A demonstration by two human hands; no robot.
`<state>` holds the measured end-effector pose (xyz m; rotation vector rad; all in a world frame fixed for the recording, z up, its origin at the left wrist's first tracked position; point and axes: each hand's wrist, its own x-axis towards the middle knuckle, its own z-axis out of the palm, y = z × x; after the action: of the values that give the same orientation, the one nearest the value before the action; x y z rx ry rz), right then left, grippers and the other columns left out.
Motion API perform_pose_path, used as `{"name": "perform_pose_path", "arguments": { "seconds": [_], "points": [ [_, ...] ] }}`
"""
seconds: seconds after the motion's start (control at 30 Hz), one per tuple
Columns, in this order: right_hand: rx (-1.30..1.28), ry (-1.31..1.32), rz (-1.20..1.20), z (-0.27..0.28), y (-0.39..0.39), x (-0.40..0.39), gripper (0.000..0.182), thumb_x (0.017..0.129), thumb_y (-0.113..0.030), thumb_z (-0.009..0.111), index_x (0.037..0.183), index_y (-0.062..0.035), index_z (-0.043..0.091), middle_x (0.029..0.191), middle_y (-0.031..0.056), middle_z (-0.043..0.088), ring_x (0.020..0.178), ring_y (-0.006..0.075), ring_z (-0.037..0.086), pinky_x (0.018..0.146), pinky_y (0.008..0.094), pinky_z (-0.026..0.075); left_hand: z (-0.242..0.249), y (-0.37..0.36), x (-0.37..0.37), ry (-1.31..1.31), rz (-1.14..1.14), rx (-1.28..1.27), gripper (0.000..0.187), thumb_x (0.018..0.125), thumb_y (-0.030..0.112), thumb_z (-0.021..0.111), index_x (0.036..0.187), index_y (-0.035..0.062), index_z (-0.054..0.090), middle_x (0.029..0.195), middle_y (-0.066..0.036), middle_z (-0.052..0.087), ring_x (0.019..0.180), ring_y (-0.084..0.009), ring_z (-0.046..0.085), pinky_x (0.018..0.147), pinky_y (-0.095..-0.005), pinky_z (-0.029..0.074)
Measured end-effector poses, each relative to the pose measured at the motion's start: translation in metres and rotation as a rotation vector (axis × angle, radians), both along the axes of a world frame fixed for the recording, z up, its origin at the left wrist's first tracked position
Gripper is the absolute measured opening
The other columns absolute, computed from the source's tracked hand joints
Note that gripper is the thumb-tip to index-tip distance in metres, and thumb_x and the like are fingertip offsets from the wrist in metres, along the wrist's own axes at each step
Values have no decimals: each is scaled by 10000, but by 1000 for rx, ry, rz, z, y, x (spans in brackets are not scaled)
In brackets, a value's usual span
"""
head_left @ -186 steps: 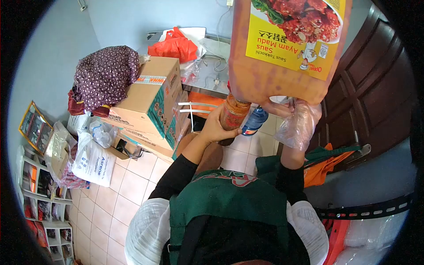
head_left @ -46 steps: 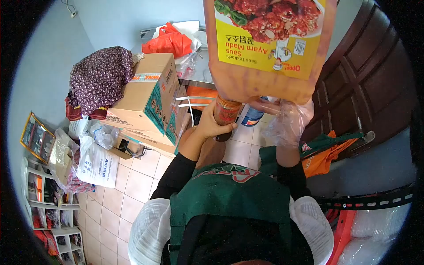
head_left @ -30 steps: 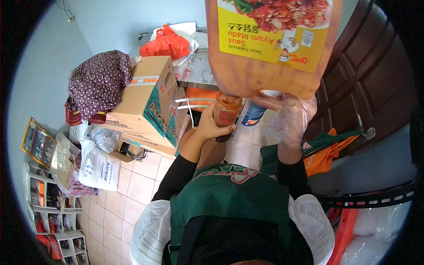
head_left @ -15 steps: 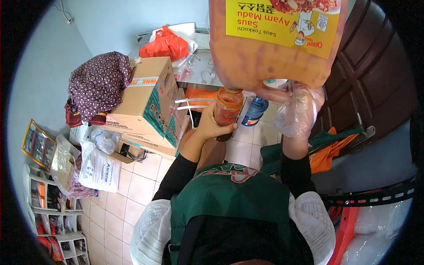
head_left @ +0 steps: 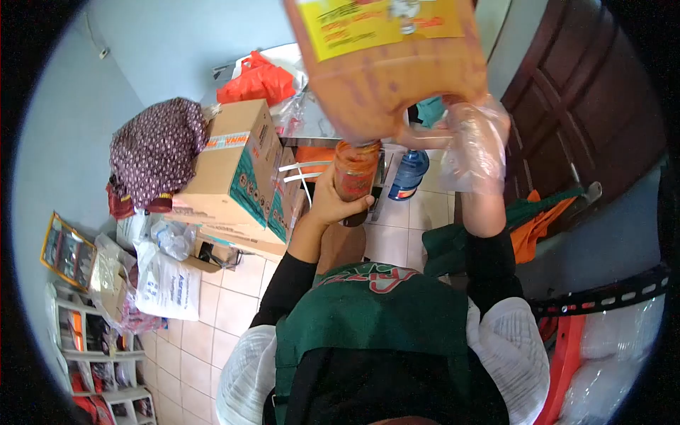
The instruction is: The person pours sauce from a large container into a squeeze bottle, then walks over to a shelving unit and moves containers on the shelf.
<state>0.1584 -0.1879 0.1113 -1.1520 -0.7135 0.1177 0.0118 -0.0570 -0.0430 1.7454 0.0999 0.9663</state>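
Note:
A large jug of orange sauce [head_left: 397,78] with a yellow label hangs tipped, neck downward. Its handle is gripped by my right hand [head_left: 476,145], which wears a clear plastic glove. Below the neck stands a glass jar [head_left: 354,173] with red sauce smeared inside, and the jug's mouth meets the jar's opening. My left hand [head_left: 336,202] is bare and wrapped around the jar. Whether sauce is flowing cannot be made out.
Cardboard boxes [head_left: 237,166] with a patterned cloth [head_left: 157,152] on top stand left. Behind is a table with a red bag [head_left: 258,79]. A blue water bottle [head_left: 409,175] stands beyond the jar. A dark door [head_left: 574,106] is at right.
The jug has moved left in view and tilted differently, with my right hand following on its handle. The jar and my left hand have shifted slightly left. The camera view has also shifted a little.

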Motion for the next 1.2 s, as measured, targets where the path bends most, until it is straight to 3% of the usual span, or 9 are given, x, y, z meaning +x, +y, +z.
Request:
{"name": "perform_pose_path", "arguments": {
  "seconds": [0.1,0.13,0.17,0.27,0.5,0.63,0.93,1.07,1.2],
  "points": [
    [104,-104,81,-15,4,-7,292,740,-50,571,1018,38,584,844,85,614,583,114,567,496,252,479,-4,1,-5,83,59,89,712,603,245,801,1183,3,468,1084,-107,586,974,-195,577,868,-339,452],
    [65,-248,31,-21,2,-7,295,690,-68,637,955,36,561,836,97,614,744,187,598,692,325,496,-10,2,-8,127,71,111,716,604,266,800,1181,3,469,1088,-113,586,973,-205,580,865,-346,456],
    [53,-184,-9,-37,14,3,341,649,-143,675,927,31,579,887,122,625,737,235,601,706,345,498,-21,5,-8,95,146,185,726,597,292,802,1176,4,472,1084,-119,589,969,-219,583,857,-354,461],
    [-151,-292,-42,-34,9,-9,333,663,-14,599,986,35,539,912,123,613,795,214,613,696,326,519,-40,14,-15,118,298,375,754,569,337,816,1151,-3,477,1049,-119,592,949,-247,584,839,-358,465],
    [106,37,236,-62,28,-28,444,664,75,618,1084,41,477,1007,119,594,913,165,587,779,299,492,-68,17,-33,131,253,37,705,594,336,833,1095,-8,475,962,-89,574,868,-195,566,791,-319,457],
    [104,-37,245,-60,26,-30,501,658,66,648,1118,52,451,1054,122,578,1027,156,535,882,287,430,-59,7,-35,87,243,-36,630,605,282,836,1044,5,480,921,-71,572,821,-170,568,759,-303,465],
    [83,-147,112,-64,15,-30,525,600,91,653,1091,25,479,952,75,618,906,172,586,822,313,471,-41,-33,-31,4,235,-107,574,620,257,822,1020,10,495,905,-86,583,802,-184,586,740,-300,479],
    [142,17,274,-71,10,-33,550,593,113,651,1105,18,474,970,71,613,924,169,586,799,313,487,-60,-20,-40,114,365,276,572,621,317,802,1008,-1,525,897,-87,590,797,-207,588,737,-316,479],
    [214,130,320,-59,3,-34,475,657,112,605,1108,24,489,967,72,616,905,155,595,776,300,496,-36,-46,-40,137,361,147,598,605,345,802,1012,-2,534,919,-84,596,806,-210,585,743,-321,475]
  ]
}}
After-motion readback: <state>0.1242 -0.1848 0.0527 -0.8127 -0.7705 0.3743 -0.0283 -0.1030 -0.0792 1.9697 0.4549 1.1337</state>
